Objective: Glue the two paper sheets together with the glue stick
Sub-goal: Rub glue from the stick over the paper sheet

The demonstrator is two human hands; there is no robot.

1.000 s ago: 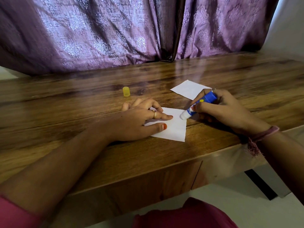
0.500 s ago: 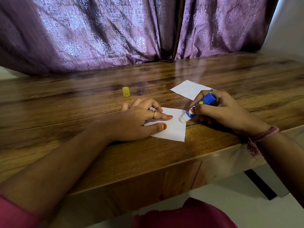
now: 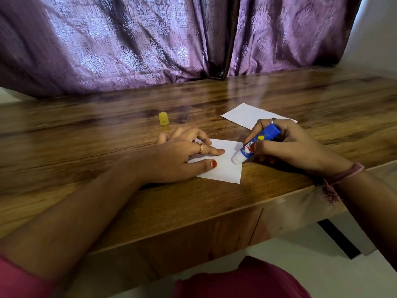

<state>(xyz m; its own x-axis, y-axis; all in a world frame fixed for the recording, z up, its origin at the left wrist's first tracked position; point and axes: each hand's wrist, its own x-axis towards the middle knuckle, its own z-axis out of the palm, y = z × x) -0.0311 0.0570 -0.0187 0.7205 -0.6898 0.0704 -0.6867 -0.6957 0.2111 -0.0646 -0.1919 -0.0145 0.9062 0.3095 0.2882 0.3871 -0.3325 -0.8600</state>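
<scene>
Purple curtains back the wooden table, where the left hand presses flat-fingered on the near paper sheet while the right hand grips the glue stick, tip touching it.

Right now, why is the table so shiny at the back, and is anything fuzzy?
In the head view, light through the purple curtain bounces off the glossy wooden table as pale glare at the back; the edges look smeared and bent by the wide lens, while the glue stick, the near paper sheet and the yellow cap look fairly sharp; soft shadows sit under both hands.
</scene>
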